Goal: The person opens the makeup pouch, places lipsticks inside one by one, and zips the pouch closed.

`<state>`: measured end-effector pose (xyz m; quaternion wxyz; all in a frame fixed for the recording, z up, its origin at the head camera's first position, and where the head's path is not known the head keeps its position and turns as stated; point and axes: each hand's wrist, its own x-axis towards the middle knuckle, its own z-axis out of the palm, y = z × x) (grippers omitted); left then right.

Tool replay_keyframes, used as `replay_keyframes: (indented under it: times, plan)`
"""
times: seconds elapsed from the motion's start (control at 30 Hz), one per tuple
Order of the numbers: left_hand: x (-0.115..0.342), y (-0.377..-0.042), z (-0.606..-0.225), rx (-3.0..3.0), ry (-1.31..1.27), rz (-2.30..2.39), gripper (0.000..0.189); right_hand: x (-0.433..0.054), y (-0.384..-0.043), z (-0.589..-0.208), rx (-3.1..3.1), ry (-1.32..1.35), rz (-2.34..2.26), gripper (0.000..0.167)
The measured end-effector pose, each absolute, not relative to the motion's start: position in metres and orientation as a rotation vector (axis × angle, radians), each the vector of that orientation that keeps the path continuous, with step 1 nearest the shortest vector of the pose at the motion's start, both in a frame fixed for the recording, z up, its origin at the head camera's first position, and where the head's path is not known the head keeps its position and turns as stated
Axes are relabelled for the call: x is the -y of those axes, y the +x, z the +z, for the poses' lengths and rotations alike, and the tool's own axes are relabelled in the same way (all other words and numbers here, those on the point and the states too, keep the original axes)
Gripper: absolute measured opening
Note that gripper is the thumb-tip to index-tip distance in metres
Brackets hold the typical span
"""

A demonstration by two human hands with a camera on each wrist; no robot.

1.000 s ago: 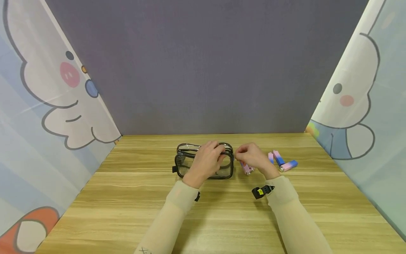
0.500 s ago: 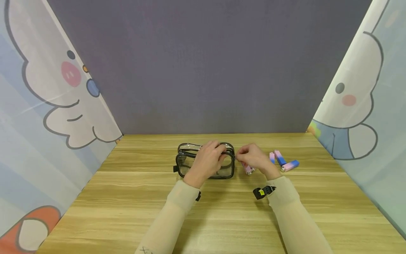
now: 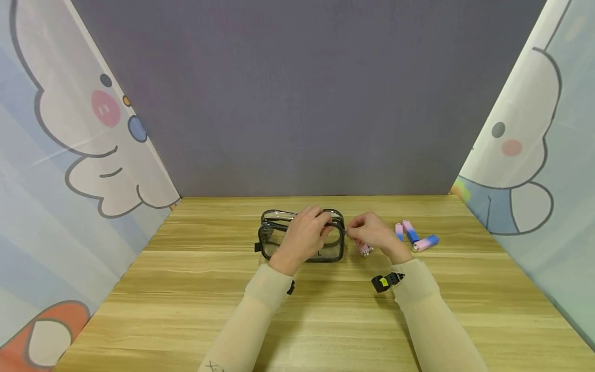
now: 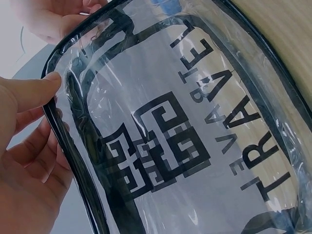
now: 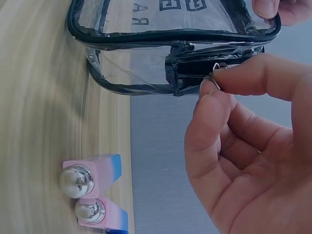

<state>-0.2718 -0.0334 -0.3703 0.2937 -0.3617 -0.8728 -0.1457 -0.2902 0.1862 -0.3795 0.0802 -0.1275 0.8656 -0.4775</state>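
Left hand (image 3: 304, 236) grips the top edge of the clear pouch (image 3: 279, 243), fingers curled over its black-trimmed rim, and the pouch stands upright on the wooden surface (image 3: 325, 320) near the middle. Right hand (image 3: 372, 233) sits at the pouch's right end, thumb and forefinger pinching the small metal zipper pull (image 5: 216, 73). Just beside that hand stand two pink-and-blue bottles (image 5: 92, 192) with silver caps; more of them lie farther right on the surface (image 3: 416, 236). "TRAVEL" reads in black print across the pouch's side (image 4: 229, 122)
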Motion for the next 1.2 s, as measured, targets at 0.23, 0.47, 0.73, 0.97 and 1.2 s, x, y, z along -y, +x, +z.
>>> replay_keyframes:
  times: [0.23, 0.47, 0.73, 0.97, 1.2]
  plan:
    - [0.033, -0.272, -0.371, 2.317, -0.957, -0.396, 0.01, -0.186, -0.292, -0.383, -2.556, -0.366, -1.445, 0.015]
    - [0.034, -0.271, -0.374, 2.332, -0.962, -0.381, 0.009, -0.187, -0.291, -0.389, -2.563, -0.338, -1.409, 0.019]
    - [0.035, -0.272, -0.374, 2.289, -0.973, -0.39, 0.011, -0.187, -0.294, -0.394, -2.569, -0.345, -1.383, 0.019]
    - [0.036, -0.273, -0.374, 2.28, -0.975, -0.391, 0.011, -0.187, -0.296, -0.397, -2.549, -0.336, -1.381, 0.018]
    - [0.04, -0.272, -0.372, 2.275, -0.988, -0.395, 0.01, -0.188, -0.297, -0.395, -2.544, -0.348, -1.387, 0.018]
